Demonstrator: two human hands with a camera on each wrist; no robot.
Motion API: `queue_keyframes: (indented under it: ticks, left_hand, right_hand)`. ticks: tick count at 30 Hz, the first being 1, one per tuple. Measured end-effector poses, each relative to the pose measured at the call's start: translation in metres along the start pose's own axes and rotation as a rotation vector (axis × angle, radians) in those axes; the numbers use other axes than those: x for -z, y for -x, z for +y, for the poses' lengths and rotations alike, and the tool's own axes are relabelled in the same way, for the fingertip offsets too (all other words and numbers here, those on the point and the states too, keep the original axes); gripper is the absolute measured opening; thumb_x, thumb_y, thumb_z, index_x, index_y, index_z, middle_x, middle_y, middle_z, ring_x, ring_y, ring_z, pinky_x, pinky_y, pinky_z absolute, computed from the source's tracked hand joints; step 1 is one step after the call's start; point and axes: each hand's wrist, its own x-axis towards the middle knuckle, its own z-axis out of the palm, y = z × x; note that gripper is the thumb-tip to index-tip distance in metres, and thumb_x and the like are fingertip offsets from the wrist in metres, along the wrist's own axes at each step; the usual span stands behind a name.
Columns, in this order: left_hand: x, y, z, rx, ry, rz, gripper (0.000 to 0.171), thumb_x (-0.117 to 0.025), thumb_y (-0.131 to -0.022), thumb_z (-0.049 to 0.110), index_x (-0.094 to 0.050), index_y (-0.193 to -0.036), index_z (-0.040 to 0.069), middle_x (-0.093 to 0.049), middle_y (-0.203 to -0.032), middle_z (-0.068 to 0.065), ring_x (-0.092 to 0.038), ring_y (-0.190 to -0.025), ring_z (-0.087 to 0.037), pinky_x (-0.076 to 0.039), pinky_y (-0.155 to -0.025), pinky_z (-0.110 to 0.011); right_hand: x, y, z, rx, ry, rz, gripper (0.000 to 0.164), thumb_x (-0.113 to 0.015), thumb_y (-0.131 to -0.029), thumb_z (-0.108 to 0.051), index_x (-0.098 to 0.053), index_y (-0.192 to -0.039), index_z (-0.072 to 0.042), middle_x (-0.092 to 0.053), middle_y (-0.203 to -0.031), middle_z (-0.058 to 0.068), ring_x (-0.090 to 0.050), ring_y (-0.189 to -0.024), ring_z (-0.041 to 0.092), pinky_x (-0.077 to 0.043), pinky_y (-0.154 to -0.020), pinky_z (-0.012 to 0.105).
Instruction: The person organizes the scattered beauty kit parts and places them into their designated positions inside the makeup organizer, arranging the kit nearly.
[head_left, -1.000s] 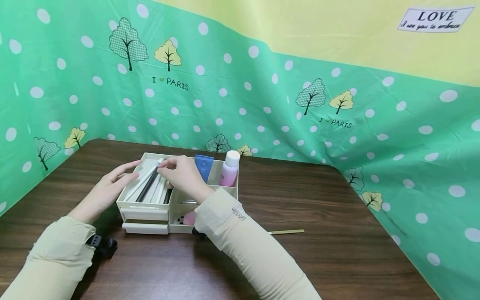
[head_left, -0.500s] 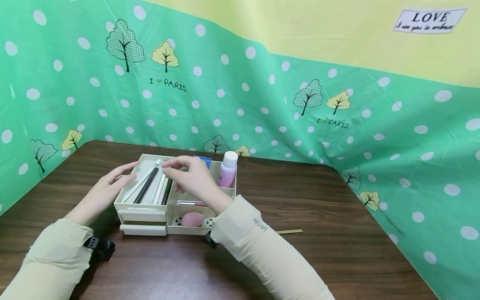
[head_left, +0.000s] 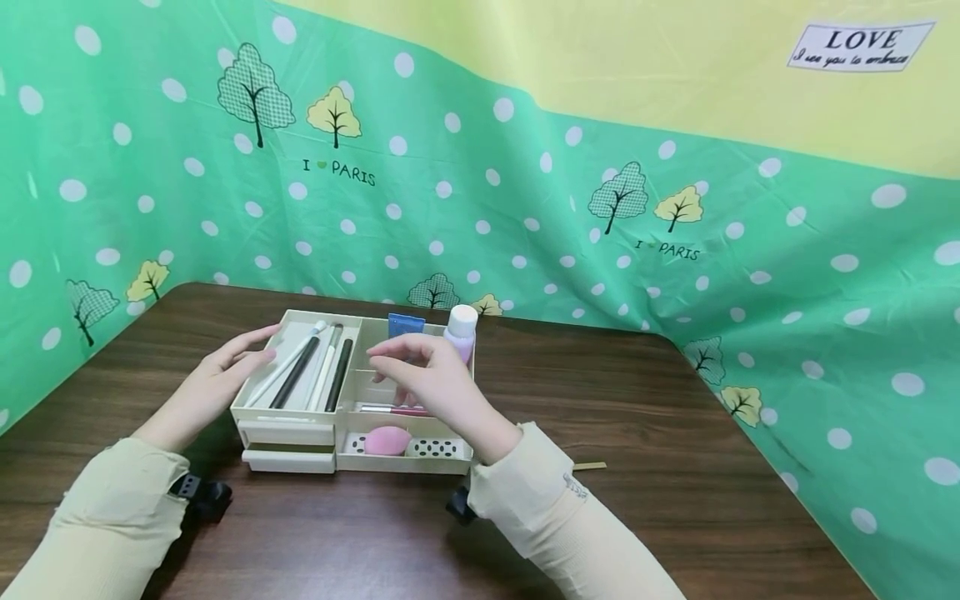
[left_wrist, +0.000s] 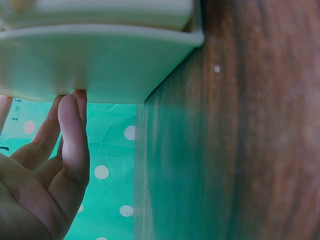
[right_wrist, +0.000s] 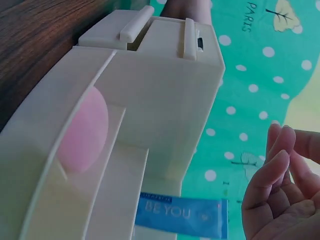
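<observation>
A cream desk organizer (head_left: 408,465) with two small drawers stands on the table. My left hand (head_left: 213,379) rests at its left side; in the left wrist view the fingertips (left_wrist: 79,95) touch the outer wall. Several slim black and white pencil-like sticks (head_left: 339,377) lie in the top left tray. My right hand (head_left: 442,387) hovers over the right compartments, fingers loosely bent, nothing between them. Below it lies a thin red-and-white stick (head_left: 408,411). A pink makeup sponge (head_left: 387,441) sits in the front compartment. Behind the hand stand a blue tube (head_left: 406,323) and a white-capped pink bottle (head_left: 462,321).
The brown wooden table (head_left: 660,433) carries a thin yellowish strip (head_left: 591,466) right of the organizer, partly behind the right sleeve (head_left: 517,492). A green dotted curtain (head_left: 525,200) hangs around the table's back and sides.
My right hand has left the pencil-like sticks in the left tray and moved right over the other compartments, uncovering sticks and sponge. My left hand has stayed at the organizer's side.
</observation>
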Motion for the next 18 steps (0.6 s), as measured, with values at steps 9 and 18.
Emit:
queue_keyframes:
  ticks: [9,18]
  left_hand:
    - [0.0,0.0,0.001,0.0,0.018,-0.006,0.065,-0.042,-0.104,0.049,-0.024,-0.158,0.018,-0.025,-0.159,-0.023,-0.028,-0.141,-0.043,-0.031,-0.105,-0.061]
    - [0.0,0.001,0.001,0.0,0.004,-0.002,0.064,-0.042,-0.104,0.049,-0.025,-0.158,0.02,-0.029,-0.158,-0.021,-0.032,-0.138,-0.039,-0.034,-0.102,-0.052]
  right_hand:
    - [0.018,0.022,0.005,0.011,-0.069,0.09,0.022,-0.066,-0.094,-0.011,-0.072,-0.111,0.0,-0.07,-0.078,0.0,-0.055,-0.053,0.015,-0.043,-0.053,0.022]
    - [0.032,0.035,0.012,0.03,-0.107,0.147,0.021,-0.065,-0.094,-0.008,-0.07,-0.11,0.005,-0.068,-0.073,-0.007,-0.053,-0.051,0.01,-0.045,-0.054,0.021]
